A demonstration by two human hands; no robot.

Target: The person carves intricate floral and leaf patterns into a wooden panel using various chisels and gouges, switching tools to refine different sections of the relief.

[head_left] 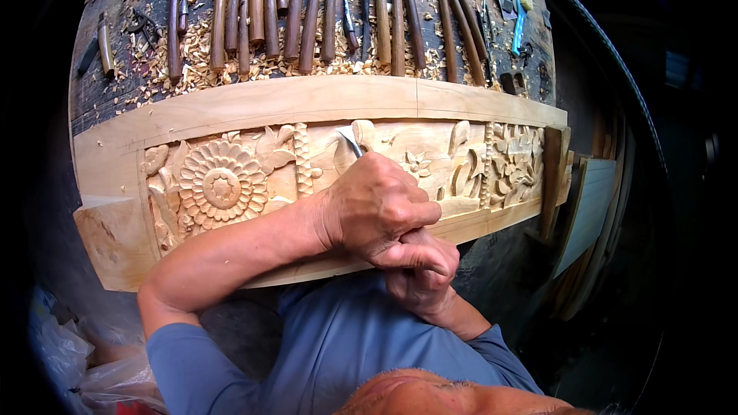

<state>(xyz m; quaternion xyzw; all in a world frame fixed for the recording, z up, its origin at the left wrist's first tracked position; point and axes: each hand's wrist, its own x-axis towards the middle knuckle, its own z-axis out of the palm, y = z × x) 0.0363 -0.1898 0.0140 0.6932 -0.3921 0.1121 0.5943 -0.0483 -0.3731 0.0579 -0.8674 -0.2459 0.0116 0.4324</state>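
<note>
A long pale wooden panel (323, 100) lies across the bench in front of me, carved with a round flower, leaves and twisted bands. My left hand (377, 204) is closed around a carving chisel (355, 143), just behind its flared steel blade. The blade tip rests at the smoother middle section, near a rounded raised shape. Directly below and touching the left hand, my right hand (424, 273) is wrapped round the handle end of the chisel. Both hands hide the handle itself.
Beyond the panel, several wooden-handled chisels (311, 23) lie in a row on the dark workbench (88, 100) among wood shavings (196, 50). A blue-handled brush (520, 23) lies far right. Boards (588, 204) lean at the right; clear plastic (108, 376) sits lower left.
</note>
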